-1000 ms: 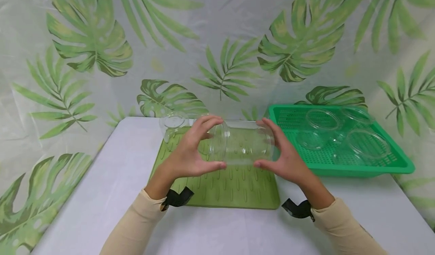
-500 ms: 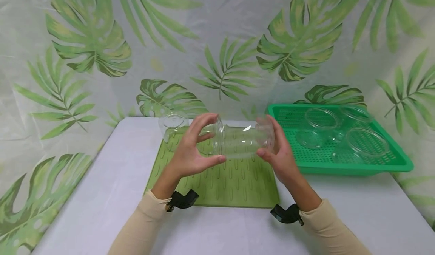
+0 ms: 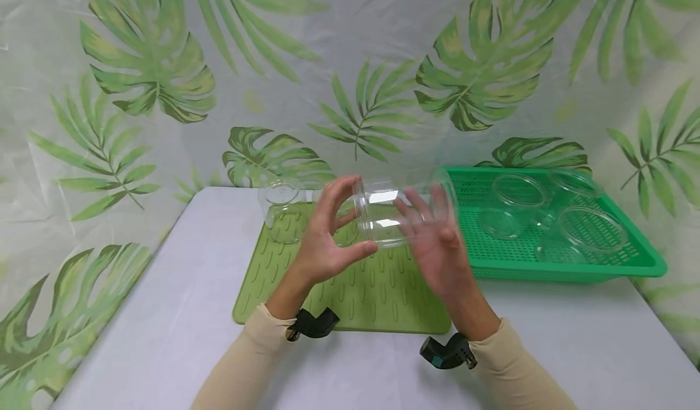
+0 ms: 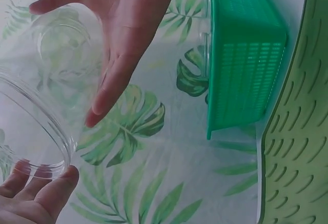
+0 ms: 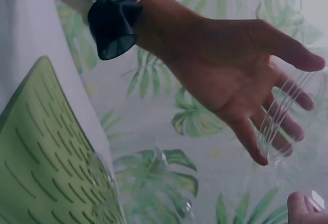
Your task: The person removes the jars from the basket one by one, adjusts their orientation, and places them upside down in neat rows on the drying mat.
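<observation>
A clear jar (image 3: pixel 383 197) with a ringed rim is held sideways above the green mat (image 3: pixel 355 310). My left hand (image 3: pixel 326 246) grips it at the rim end, thumb below and fingers above; the left wrist view shows those fingertips (image 4: pixel 64 180) at the rim. At the base end, my right hand (image 3: pixel 443 255) lies with its palm towards the jar and its fingers extended and spread, seen through the clear wall. In the left wrist view the right hand's thumb and fingers reach along opposite sides of the base.
At the back right stands a green basket (image 3: pixel 563 273) holding several clear jars (image 3: pixel 590 231), mouths up. Another clear jar (image 3: pixel 281 218) stands upside down on the mat's back left corner, with one more partly hidden behind my left hand. A leaf-patterned cloth (image 3: pixel 361 112) hangs behind the table.
My right hand has shifted from gripping the base end with thumb and fingers to spread, straight fingers. The jar's base end has tilted up and come round towards the viewer; the left hand keeps its grip.
</observation>
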A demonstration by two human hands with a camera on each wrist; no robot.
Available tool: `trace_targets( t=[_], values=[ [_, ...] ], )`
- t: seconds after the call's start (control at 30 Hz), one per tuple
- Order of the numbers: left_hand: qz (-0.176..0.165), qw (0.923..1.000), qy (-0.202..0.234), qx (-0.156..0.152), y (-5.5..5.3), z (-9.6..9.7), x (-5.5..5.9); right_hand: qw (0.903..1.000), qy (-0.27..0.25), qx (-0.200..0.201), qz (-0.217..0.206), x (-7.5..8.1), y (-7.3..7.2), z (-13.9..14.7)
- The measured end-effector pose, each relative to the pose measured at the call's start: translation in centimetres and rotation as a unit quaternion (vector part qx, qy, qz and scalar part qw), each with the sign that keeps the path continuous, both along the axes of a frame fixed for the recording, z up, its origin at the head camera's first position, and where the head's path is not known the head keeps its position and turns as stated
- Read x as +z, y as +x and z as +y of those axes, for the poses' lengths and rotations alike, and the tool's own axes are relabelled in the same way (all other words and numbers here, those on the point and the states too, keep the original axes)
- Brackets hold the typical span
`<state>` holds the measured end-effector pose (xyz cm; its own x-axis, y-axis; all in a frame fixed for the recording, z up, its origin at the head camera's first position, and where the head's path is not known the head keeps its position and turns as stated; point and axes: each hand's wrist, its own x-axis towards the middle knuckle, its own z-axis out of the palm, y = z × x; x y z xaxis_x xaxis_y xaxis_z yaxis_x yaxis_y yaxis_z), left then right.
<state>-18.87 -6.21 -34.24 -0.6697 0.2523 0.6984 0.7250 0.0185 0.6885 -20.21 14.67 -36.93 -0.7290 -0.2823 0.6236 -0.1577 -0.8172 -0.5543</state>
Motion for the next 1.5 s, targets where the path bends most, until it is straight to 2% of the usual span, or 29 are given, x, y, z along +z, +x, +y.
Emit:
trace_targets(
  t=[0.1,0.2,0.33,0.43,0.63,0.73,0.83,0.93,1.03,1.13,1.33,1.5],
  values=[
    [-0.004,1.0000,0.008,-0.002,0.0,0.2,-0.2,0.9999,-0.003,-0.004,-0.009,0.0,0.0,-0.1],
    [-0.006,0.9999,0.009,-0.006,0.0,0.2,-0.2,0.9994,-0.001,-0.026,-0.023,0.2,0.2,-0.2],
    [-0.004,0.9999,0.001,-0.012,0.1,0.1,-0.2,0.9979,0.012,-0.052,-0.036,0.5,0.6,-0.2],
    [-0.004,0.9999,-0.012,-0.011,0.1,-0.1,-0.3,0.9979,0.017,-0.054,-0.033,0.6,0.8,-0.1],
    [-0.014,0.9973,-0.071,0.014,0.7,-0.8,-0.4,0.9985,0.025,-0.049,-0.003,0.2,0.7,0.5],
    [0.004,0.9922,-0.119,0.037,1.2,-1.2,-0.3,0.9972,0.041,-0.063,0.004,0.1,0.9,0.9],
    [0.050,0.9813,-0.174,0.065,1.9,-2.2,0.1,0.9957,0.058,-0.069,0.017,0.3,1.0,1.2],
    [0.092,0.9652,-0.227,0.092,2.6,-3.4,0.6,0.9945,0.067,-0.072,0.035,0.5,0.9,1.7],
    [0.110,0.9514,-0.270,0.099,3.4,-4.7,1.1,0.9924,0.074,-0.085,0.048,0.7,0.7,2.4],
    [0.127,0.9391,-0.299,0.111,4.1,-6.2,1.1,0.9863,0.104,-0.114,0.058,0.8,0.7,3.3],
    [0.147,0.9143,-0.342,0.160,5.2,-9.8,-0.6,0.9617,0.198,-0.180,0.060,1.0,0.8,4.8],
    [0.145,0.9010,-0.362,0.189,6.0,-12.7,-2.3,0.9373,0.261,-0.218,0.076,1.3,1.1,6.0]
  ],
)
